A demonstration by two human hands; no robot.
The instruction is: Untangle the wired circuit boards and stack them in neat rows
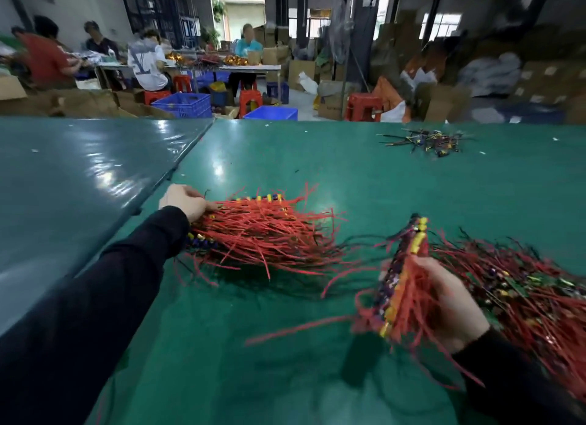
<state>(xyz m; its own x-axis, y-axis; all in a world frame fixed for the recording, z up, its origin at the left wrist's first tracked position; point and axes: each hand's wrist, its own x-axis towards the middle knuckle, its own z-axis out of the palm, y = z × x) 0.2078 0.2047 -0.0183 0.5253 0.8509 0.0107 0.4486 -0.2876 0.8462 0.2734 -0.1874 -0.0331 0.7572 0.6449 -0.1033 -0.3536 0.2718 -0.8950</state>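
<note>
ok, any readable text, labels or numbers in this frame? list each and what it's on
"LV": large monogram on the back of a seated worker's white shirt, far left background; the only legible mark.
Circuit boards in the right hand: any print is motion-blurred, unreadable.
Stacked row under the left hand: parts too small to show markings.
Cardboard boxes, right background: pale label patches, too blurred to read.
Blue crate: no text visible.

I see overhead light glaring white off the glossy green worktop (364,177), with daylight from far windows. My right hand (444,301) smears with motion blur; edges bow and soften.
</note>
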